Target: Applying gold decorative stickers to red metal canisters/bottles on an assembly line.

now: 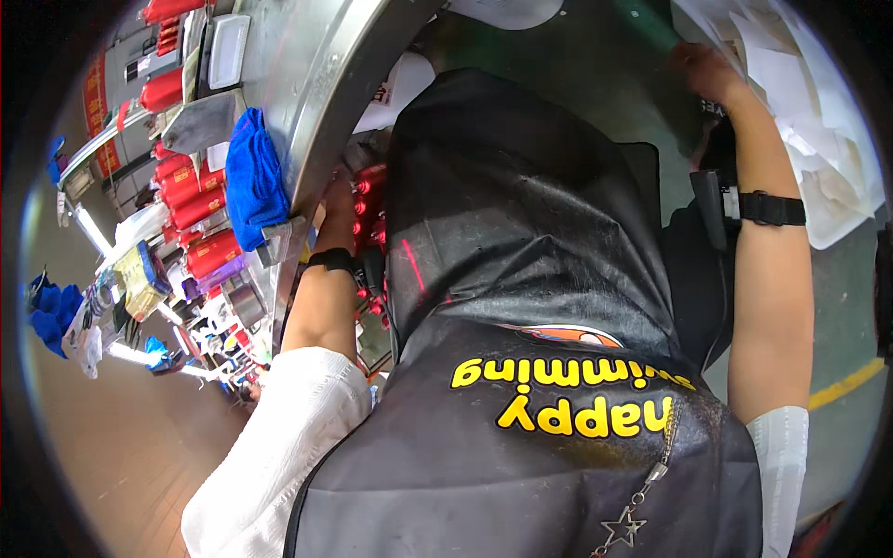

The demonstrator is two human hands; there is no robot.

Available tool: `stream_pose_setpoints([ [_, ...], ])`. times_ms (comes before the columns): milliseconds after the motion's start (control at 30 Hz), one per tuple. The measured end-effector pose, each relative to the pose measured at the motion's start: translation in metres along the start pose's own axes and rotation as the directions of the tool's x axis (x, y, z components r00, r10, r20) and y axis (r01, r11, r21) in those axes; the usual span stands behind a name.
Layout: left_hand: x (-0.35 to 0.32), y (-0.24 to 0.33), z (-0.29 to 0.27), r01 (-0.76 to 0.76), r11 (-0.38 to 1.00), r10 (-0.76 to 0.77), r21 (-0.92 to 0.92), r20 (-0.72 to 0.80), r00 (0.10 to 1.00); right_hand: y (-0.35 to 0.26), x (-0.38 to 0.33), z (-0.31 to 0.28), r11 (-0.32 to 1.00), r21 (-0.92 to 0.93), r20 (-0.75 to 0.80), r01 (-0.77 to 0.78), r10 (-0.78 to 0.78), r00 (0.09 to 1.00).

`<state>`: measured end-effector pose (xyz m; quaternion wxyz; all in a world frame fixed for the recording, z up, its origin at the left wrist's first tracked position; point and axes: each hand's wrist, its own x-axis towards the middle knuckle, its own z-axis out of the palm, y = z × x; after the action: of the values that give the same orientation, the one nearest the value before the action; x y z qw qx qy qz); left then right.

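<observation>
Black apron [530,279] fills the near view, its lap between the hands and partly hiding red pieces [370,181] under the table [298,56] at left. Beside these is the left hand [333,203]; its grip is hidden. They look stiff and slick, best held round their sides. At upper right, the blurred right hand [709,76] is beside white sheets [777,84], likely light and soft, best taken by an edge; I cannot tell its grip. Blue cloth [253,177] overhangs the table.

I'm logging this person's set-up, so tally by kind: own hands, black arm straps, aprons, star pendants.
Right hand and left hand, the latter partly hidden: 2
Black arm straps: 2
Black apron: 1
Star pendant: 1
Total: 6
</observation>
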<state>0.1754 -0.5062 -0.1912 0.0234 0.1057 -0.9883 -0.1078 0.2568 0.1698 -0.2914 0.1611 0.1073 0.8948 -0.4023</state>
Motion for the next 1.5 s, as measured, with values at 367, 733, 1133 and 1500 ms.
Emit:
stream_pose_setpoints([
  [367, -0.029, 0.005, 0.036, -0.155, 0.875, 0.214, -0.459, 0.081, 0.973, -0.062, -0.098, 0.04, 1.0, -0.016, -0.331, -0.004, -0.002, 0.944],
  [733, 0.035, -0.002, 0.039, -0.206, 0.622, 0.22, -0.755, -0.083, 0.972, -0.225, -0.081, 0.109, 0.962, -0.043, -0.106, 0.269, -0.272, 0.957],
  [1133, -0.072, 0.024, 0.028, -0.196, 0.514, 0.16, -0.835, -0.132, 0.978, -0.365, 0.014, 0.208, 0.774, -0.005, 0.123, 0.634, -0.628, 0.768],
  [1500, -0.166, 0.108, -0.069, -0.561, 0.828, 0.561, -0.024, -0.011, 0.828, -0.373, -0.033, 0.195, 0.845, 0.527, 0.491, -0.09, -0.217, 0.844],
])
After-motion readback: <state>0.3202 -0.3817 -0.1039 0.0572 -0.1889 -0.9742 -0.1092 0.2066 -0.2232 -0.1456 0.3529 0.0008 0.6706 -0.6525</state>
